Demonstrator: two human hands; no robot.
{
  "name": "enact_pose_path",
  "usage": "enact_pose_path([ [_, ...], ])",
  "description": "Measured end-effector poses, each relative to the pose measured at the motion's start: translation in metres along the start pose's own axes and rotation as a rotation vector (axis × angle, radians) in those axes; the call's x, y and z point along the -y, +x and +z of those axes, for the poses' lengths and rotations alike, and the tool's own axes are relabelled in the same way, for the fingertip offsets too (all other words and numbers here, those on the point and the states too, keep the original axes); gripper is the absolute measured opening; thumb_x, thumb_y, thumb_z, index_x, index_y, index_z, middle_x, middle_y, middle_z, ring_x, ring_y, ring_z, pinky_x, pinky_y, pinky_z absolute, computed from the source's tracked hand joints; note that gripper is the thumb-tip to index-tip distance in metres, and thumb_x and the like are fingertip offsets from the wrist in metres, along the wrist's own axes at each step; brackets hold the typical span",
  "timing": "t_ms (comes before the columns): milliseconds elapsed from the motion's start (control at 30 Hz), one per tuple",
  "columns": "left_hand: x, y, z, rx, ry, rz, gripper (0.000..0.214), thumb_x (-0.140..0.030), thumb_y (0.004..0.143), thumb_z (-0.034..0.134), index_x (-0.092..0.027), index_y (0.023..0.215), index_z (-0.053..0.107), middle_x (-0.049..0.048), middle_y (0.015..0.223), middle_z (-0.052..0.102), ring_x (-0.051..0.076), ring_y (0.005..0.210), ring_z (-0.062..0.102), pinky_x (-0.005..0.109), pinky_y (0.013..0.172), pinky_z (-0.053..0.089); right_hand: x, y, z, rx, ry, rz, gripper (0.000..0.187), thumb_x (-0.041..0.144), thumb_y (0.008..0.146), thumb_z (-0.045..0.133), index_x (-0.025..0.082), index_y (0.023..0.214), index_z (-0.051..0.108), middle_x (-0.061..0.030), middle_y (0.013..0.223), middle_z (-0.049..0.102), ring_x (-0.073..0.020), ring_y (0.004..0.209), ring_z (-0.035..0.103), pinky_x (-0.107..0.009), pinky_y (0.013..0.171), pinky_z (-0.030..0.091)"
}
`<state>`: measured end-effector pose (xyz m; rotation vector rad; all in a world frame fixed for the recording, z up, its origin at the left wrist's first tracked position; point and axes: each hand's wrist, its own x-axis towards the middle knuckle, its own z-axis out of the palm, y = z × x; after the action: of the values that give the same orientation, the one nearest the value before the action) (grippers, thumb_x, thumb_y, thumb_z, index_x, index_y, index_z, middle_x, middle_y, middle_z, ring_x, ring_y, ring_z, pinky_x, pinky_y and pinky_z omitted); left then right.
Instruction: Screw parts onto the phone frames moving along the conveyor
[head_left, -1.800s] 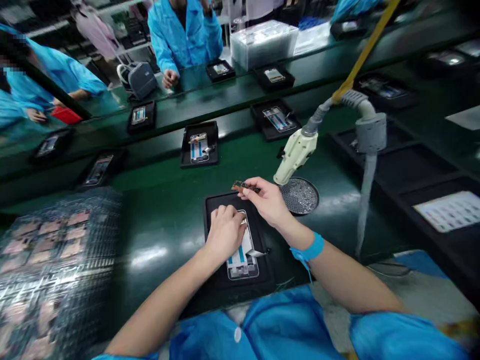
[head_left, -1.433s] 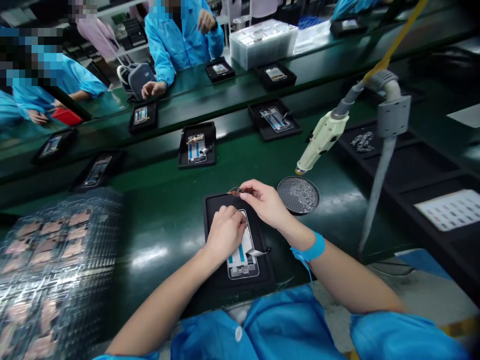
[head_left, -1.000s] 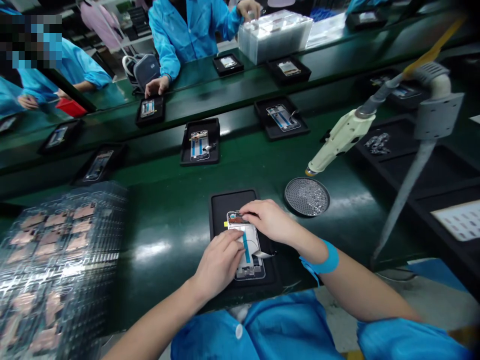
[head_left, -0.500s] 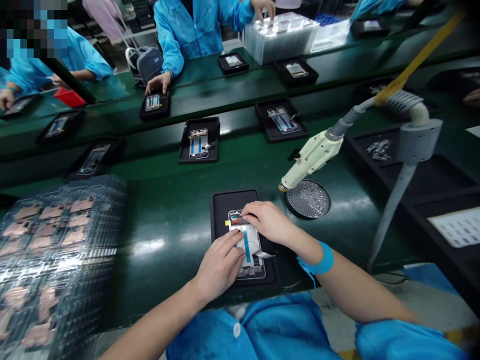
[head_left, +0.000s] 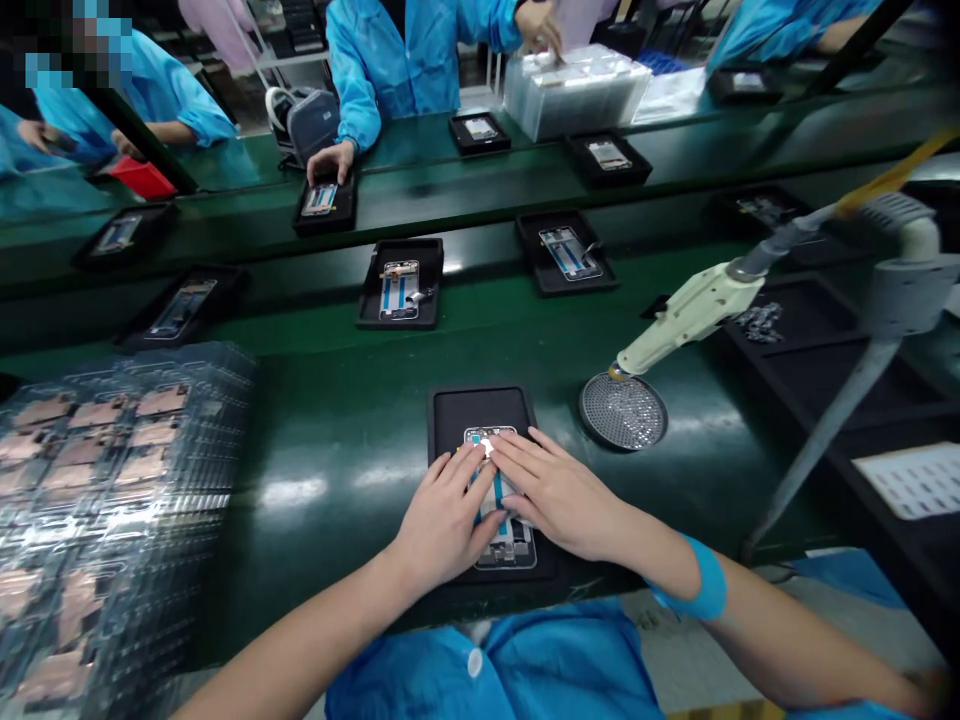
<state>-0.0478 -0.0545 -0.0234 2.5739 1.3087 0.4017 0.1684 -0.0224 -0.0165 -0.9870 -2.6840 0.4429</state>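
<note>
The left hand (head_left: 442, 525) and right hand (head_left: 559, 490) lay flat over a phone frame (head_left: 510, 550), fingers spread and released, neither clenched nor visibly grasping anything, with the fingertips of both gathered near the frame's top end. How hard they pressed could not be told. Main risk: pressure from the palms could crease the blue-striped flat strip (head_left: 497, 490) or shift whatever sat at the top end if the frame slid under the hands. The right forearm was also fairly near the perforated metal dish (head_left: 622, 415) of small silvery parts, so a sideways move might knock it and scatter them (the air-blower nozzle (head_left: 686, 310) hung with its tip at the dish edge, so it was another snag). The frame lay roughly central in the black tray (head_left: 480, 400), long axis pointing away from the person, on the green bench (head_left: 322, 560). Its pale inner face showed blue strips and a metal-looking lower end, but the hands hid most of it. A small pale spot showed at the top end, too covered to identify. A blue wrist strap (head_left: 709, 580) sat on the right forearm.
</note>
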Motion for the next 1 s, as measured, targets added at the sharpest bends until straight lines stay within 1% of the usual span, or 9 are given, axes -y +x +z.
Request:
enact_pose_path([
  [200, 0.000, 0.002, -0.003, 0.020, -0.016, 0.010, 0.051, -0.037, 0.097, 0.057, -0.012, 0.141, 0.052, 0.0204, 0.148, 0.054, 0.035, 0.140, 0.049, 0.054, 0.111, 0.044, 0.001, -0.001, 0.001, 0.057, -0.038, 0.001, 0.055, 0.033, 0.102, 0.046, 0.011, 0.152, 0.042, -0.0160, 0.158, 0.042, -0.0318, 0.148, 0.039, -0.060, 0.121, 0.035],
  [333, 0.005, 0.002, -0.005, 0.003, -0.007, 0.045, 0.048, -0.036, 0.098, 0.056, -0.011, 0.139, 0.054, 0.0209, 0.146, 0.055, 0.036, 0.136, 0.051, 0.055, 0.108, 0.047, 0.001, 0.001, 0.003, 0.017, -0.031, 0.005, 0.051, 0.033, 0.104, 0.042, 0.009, 0.149, 0.045, -0.0164, 0.156, 0.046, -0.0318, 0.147, 0.041, -0.061, 0.120, 0.036],
  [400, 0.011, 0.002, -0.006, -0.036, -0.035, 0.074, 0.043, -0.035, 0.099, 0.055, -0.013, 0.137, 0.056, 0.0194, 0.143, 0.058, 0.034, 0.131, 0.056, 0.052, 0.105, 0.050, -0.001, 0.000, 0.006, -0.035, 0.004, 0.017, 0.048, 0.033, 0.104, 0.040, 0.012, 0.147, 0.048, -0.0156, 0.153, 0.050, -0.0300, 0.145, 0.045, -0.061, 0.120, 0.037],
  [500, 0.024, 0.008, -0.003, -0.160, -0.149, 0.063, 0.036, -0.031, 0.101, 0.053, -0.019, 0.135, 0.058, 0.0149, 0.135, 0.065, 0.028, 0.122, 0.064, 0.046, 0.100, 0.055, -0.005, 0.000, 0.011, -0.118, 0.068, 0.022, 0.044, 0.032, 0.105, 0.039, 0.015, 0.144, 0.051, -0.0148, 0.148, 0.055, -0.0272, 0.141, 0.049, -0.059, 0.120, 0.037],
  [600, 0.037, 0.019, 0.001, -0.258, -0.194, 0.004, 0.038, -0.030, 0.100, 0.055, -0.019, 0.136, 0.057, 0.0150, 0.139, 0.063, 0.029, 0.133, 0.057, 0.048, 0.108, 0.051, -0.006, -0.001, 0.013, -0.127, 0.079, 0.012, 0.044, 0.033, 0.104, 0.041, 0.015, 0.143, 0.052, -0.0155, 0.149, 0.054, -0.0287, 0.143, 0.047, -0.060, 0.120, 0.036],
  [667, 0.043, 0.028, 0.004, -0.247, -0.168, 0.004, 0.043, -0.033, 0.098, 0.058, -0.015, 0.137, 0.057, 0.0174, 0.144, 0.058, 0.034, 0.143, 0.046, 0.054, 0.113, 0.046, -0.006, 0.000, 0.013, -0.107, 0.073, 0.011, 0.045, 0.035, 0.103, 0.044, 0.014, 0.143, 0.052, -0.0155, 0.151, 0.052, -0.0301, 0.144, 0.045, -0.061, 0.120, 0.036],
  [733, 0.047, 0.033, 0.006, -0.209, -0.152, 0.017, 0.044, -0.035, 0.096, 0.060, -0.014, 0.135, 0.059, 0.0179, 0.145, 0.058, 0.036, 0.146, 0.041, 0.059, 0.115, 0.042, -0.005, 0.001, 0.013, -0.099, 0.074, 0.021, 0.046, 0.034, 0.103, 0.046, 0.015, 0.144, 0.052, -0.0151, 0.151, 0.053, -0.0301, 0.144, 0.045, -0.061, 0.120, 0.036],
  [867, 0.048, 0.035, 0.007, -0.200, -0.158, 0.001, 0.032, -0.032, 0.098, 0.059, -0.020, 0.126, 0.066, 0.0139, 0.141, 0.062, 0.033, 0.145, 0.044, 0.061, 0.115, 0.041, -0.005, 0.002, 0.013, -0.103, 0.083, 0.035, 0.046, 0.033, 0.102, 0.047, 0.017, 0.145, 0.052, -0.0144, 0.150, 0.054, -0.0289, 0.144, 0.046, -0.060, 0.120, 0.037],
  [1000, 0.046, 0.032, 0.005, -0.202, -0.127, 0.007, 0.030, -0.033, 0.099, 0.058, -0.020, 0.123, 0.070, 0.0125, 0.140, 0.063, 0.033, 0.144, 0.045, 0.059, 0.116, 0.041, -0.006, 0.001, 0.014, -0.090, 0.071, 0.032, 0.045, 0.034, 0.104, 0.044, 0.018, 0.145, 0.051, -0.0134, 0.152, 0.052, -0.0287, 0.145, 0.044, -0.060, 0.120, 0.035],
])
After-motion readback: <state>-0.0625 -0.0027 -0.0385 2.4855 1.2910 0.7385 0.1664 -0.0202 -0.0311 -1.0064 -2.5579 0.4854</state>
